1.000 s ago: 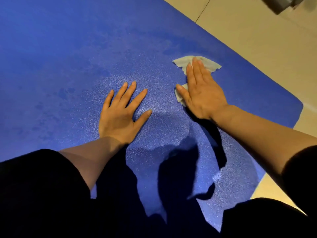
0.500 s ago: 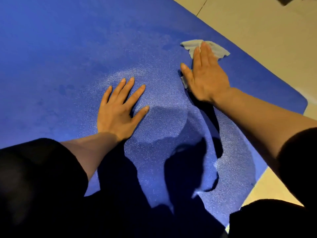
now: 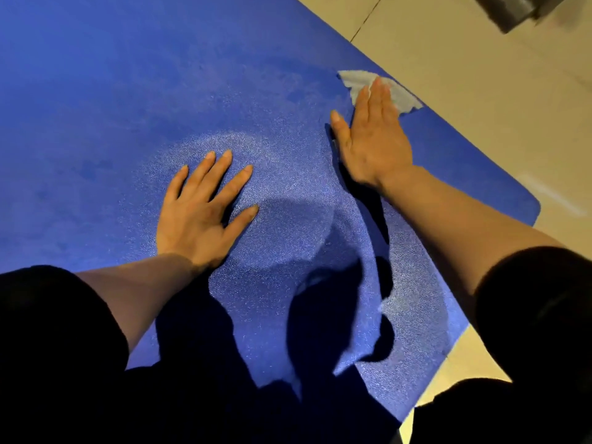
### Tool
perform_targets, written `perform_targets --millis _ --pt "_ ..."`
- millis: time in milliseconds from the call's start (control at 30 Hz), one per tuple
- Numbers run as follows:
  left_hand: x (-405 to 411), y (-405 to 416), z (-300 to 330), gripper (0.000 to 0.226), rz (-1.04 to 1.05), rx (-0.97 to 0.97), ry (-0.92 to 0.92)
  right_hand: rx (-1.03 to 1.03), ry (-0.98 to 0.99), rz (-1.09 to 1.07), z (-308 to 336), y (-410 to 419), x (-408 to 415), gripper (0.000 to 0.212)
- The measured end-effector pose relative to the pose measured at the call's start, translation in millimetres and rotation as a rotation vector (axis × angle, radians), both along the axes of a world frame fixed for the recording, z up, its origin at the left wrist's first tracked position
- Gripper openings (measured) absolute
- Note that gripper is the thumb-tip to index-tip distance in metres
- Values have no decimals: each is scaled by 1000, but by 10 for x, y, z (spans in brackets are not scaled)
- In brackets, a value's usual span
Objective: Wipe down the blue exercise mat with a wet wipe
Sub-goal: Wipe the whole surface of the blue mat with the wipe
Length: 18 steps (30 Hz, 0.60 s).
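The blue exercise mat [image 3: 112,107] fills most of the view, its rounded corner at the right. My right hand [image 3: 371,139] lies flat with straight fingers on a pale wet wipe [image 3: 355,80] and presses it onto the mat near the far right edge. Most of the wipe is hidden under the palm; its crumpled ends stick out past the fingertips. My left hand [image 3: 201,213] rests flat on the mat with fingers spread, left of and nearer than the right hand. Darker damp patches show on the mat.
Beige tiled floor [image 3: 480,91] borders the mat on the right. A blurred grey object [image 3: 512,8] sits at the top right corner. My dark-clothed knees fill the bottom of the view, and shadows fall across the near mat.
My right hand has slid the wipe away from me toward the mat's far right edge. My left hand has stayed planted on the mat.
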<state>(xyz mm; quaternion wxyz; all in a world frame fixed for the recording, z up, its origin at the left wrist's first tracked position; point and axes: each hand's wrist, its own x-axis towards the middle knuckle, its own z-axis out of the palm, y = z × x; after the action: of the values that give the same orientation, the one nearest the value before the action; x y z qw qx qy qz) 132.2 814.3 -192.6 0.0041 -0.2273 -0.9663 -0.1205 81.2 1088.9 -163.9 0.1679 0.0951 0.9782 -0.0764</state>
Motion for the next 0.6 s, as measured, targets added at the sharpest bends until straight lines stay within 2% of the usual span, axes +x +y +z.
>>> perform_targets --millis 133,200,400,600 --pt "-11 33 -15 58 -8 -49 17 -1 46 132 61 -16 457 74" --pt "-23 56 -13 58 -19 -66 16 -12 49 142 72 62 433 74" --pt "-25 28 0 58 -38 -101 -24 -98 -17 -22 17 82 -228 73" --pt "-20 3 -1 60 -33 -101 -66 -145 -30 207 135 260 146 78"
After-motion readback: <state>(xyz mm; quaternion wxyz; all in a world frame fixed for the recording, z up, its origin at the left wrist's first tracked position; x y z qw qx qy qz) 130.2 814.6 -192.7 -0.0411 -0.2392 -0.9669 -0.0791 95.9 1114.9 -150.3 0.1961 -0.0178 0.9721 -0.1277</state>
